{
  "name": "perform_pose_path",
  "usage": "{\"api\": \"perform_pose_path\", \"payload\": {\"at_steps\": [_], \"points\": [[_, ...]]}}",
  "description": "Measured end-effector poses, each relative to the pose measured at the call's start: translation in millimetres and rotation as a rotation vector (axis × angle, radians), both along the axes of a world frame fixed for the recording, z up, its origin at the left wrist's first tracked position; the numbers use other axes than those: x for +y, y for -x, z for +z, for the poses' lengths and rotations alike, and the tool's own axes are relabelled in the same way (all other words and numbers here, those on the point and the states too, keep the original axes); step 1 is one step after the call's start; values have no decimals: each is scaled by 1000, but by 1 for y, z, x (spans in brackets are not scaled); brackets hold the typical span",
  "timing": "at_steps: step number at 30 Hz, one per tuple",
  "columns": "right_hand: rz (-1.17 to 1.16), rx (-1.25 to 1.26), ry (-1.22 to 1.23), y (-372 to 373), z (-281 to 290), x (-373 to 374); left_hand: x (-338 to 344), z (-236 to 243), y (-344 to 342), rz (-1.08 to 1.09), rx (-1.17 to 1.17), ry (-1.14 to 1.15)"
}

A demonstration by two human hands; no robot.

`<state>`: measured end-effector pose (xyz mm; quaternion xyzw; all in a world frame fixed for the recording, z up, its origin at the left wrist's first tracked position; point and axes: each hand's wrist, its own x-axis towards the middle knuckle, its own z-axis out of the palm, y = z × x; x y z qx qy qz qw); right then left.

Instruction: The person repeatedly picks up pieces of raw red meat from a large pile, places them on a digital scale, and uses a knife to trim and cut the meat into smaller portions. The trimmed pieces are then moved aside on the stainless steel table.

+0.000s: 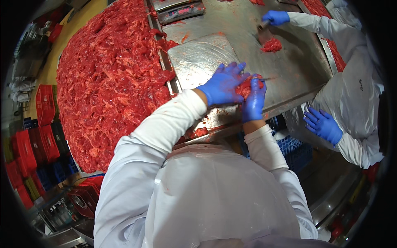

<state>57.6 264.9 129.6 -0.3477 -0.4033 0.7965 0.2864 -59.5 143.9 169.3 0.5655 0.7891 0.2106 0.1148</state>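
My left hand [223, 84], in a blue glove, is open with its fingers stretched out. It lies against the left side of a small lump of red raw meat [245, 89] above the steel table [295, 68]. My right hand [254, 102], also gloved in blue, is closed around the right side of that meat, thumb up. A thin dark thing [271, 78] sticks out to the right past its fingers; I cannot make out its kind. Beneath and beyond my left hand is a smeared, flat steel plate [202, 53]. Meat scraps [199, 132] lie by the near edge.
A big heap of raw meat [111, 82] fills the left side behind a metal rail [165, 62]. A scale [180, 12] stands at the back. On the right, a co-worker's gloved hand [276, 17] holds a flat-bladed tool by a meat portion [271, 45]. Red crates [45, 103] stand far left.
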Motion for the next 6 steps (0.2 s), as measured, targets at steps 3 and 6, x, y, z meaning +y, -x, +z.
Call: {"api": "perform_pose_path", "payload": {"at_steps": [3, 6], "points": [[-136, 121, 296, -4, 27, 10, -26, -2, 83, 107, 204, -59], [-249, 209, -40, -9, 25, 26, -93, 12, 194, 667, 230, 200]]}}
